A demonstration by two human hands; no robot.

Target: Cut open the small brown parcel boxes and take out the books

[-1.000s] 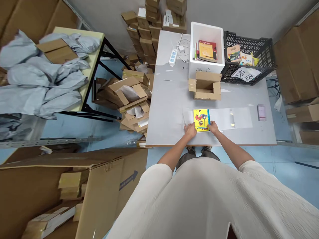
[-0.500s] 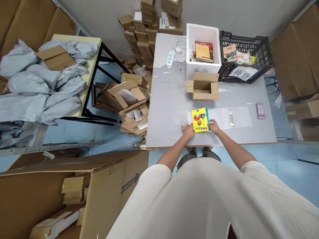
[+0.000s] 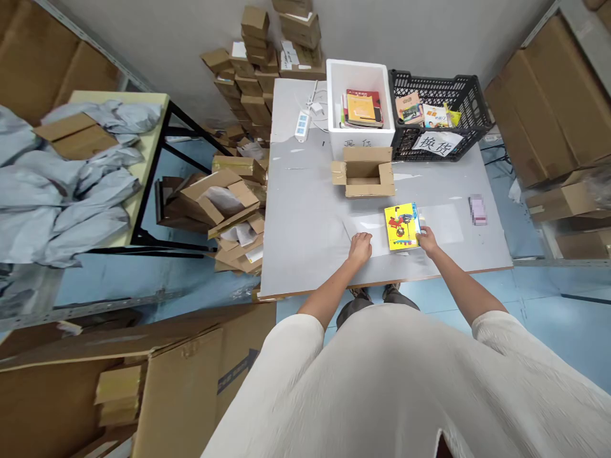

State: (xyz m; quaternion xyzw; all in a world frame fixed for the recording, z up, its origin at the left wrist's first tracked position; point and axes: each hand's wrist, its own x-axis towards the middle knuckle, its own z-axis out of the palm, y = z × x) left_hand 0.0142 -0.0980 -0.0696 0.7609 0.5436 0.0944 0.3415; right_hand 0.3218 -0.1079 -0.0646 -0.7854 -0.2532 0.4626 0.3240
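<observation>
A yellow picture-covered book (image 3: 400,228) lies over a translucent plastic sheet (image 3: 449,222) on the grey table. My right hand (image 3: 426,240) is closed on the book's lower right edge, thumb and fingers at its side. My left hand (image 3: 360,247) is left of the book and apart from it. Its fingers are curled together at the sheet's left end, where the film looks lifted; the exact grip is partly hidden. Beyond the book stands an open cardboard box (image 3: 363,189) with its flaps up.
At the table's back are a white foam bin (image 3: 334,102) of books and a black crate (image 3: 465,149) with packets. A power strip (image 3: 302,126) lies left of the bin, a small purple item (image 3: 477,210) at right. Cardboard boxes (image 3: 224,191) crowd the left side; grey parcels (image 3: 42,184) cover another table.
My right hand has shifted the book to the right along the sheet. My left hand has come off the book and now is at the sheet's left end. The camera view has turned slightly.
</observation>
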